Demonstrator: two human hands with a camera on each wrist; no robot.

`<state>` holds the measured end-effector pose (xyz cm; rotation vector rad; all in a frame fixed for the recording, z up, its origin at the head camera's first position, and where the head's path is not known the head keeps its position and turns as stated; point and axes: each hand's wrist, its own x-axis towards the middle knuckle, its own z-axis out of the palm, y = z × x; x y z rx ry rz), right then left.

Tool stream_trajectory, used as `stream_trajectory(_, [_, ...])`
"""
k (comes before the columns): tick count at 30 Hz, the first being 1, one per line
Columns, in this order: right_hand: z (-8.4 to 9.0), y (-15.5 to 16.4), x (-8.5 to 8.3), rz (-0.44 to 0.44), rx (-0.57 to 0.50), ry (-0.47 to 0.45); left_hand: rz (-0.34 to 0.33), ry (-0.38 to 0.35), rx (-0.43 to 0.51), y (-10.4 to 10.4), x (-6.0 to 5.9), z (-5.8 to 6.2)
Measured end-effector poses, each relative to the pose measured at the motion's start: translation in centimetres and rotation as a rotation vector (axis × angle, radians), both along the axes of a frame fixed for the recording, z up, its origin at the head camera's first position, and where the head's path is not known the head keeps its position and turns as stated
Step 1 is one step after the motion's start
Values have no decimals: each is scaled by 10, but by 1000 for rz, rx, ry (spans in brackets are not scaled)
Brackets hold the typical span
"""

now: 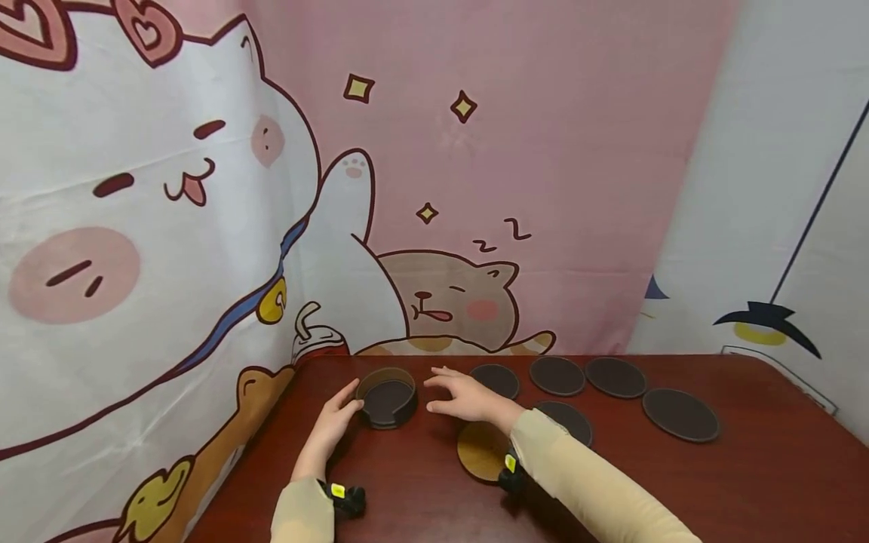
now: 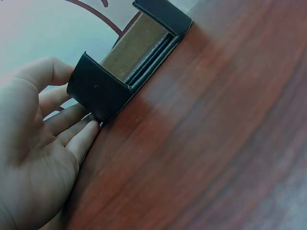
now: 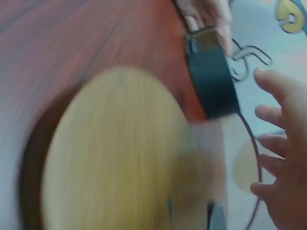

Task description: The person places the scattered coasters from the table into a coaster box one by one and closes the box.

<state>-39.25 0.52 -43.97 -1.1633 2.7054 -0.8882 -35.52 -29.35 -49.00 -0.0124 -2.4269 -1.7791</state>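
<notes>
- Table [image 1: 747,483]: dark red wood; its near edge is cut off at the bottom of the head view.
- Five dark coasters [image 1: 680,414] lie flat from 12 to 3 o'clock of the right hand; the one nearest the sleeve is partly hidden by the forearm.
- Tan coaster [image 1: 480,450]: at 6 o'clock of the right hand, partly hidden under the wrist; heavily blurred in the right wrist view.
- Coaster holder [image 1: 387,397]: round, dark, open-sided, standing near the table's far left corner, with at least one coaster inside; count not discernible.
- Left hand [image 1: 333,424]: fingertips [image 2: 88,132] rest straight against the holder's wall at its 9 o'clock; no grasp.
- Right hand [image 1: 463,397]: at 3 o'clock of the holder, fingers spread, loose, holding nothing.
</notes>
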Motion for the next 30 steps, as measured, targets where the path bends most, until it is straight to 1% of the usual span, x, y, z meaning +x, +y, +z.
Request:
stream_trajectory(3, [0,29,4,-14,-18,-2,-1,6,-8,-1,1,-1])
stream_trajectory(7, [-3,72,12,-39,-85,-17,2,12,-15,-2,1,-3])
stream_trajectory(11, [-10,112,21,-88,-139,-27,8,8,-20,-3,1,-3])
stream_trajectory(15, [-19,142,29,-144,-148,-39,5,12,-27,-4,1,-1])
stream_trajectory(18, [-24,157,33,-163,-150,-60,-2,0,-24,-6,3,1])
stream_trajectory(22, [-30,171,36,-165,-147,-88,-13,-13,-29,-8,3,3])
stream_trajectory(26, [-34,182,38,-165,-139,-102,-16,-12,-38,-5,3,3])
stream_trajectory(30, [-40,191,41,-159,-133,-137,-14,-25,-40,-1,4,2])
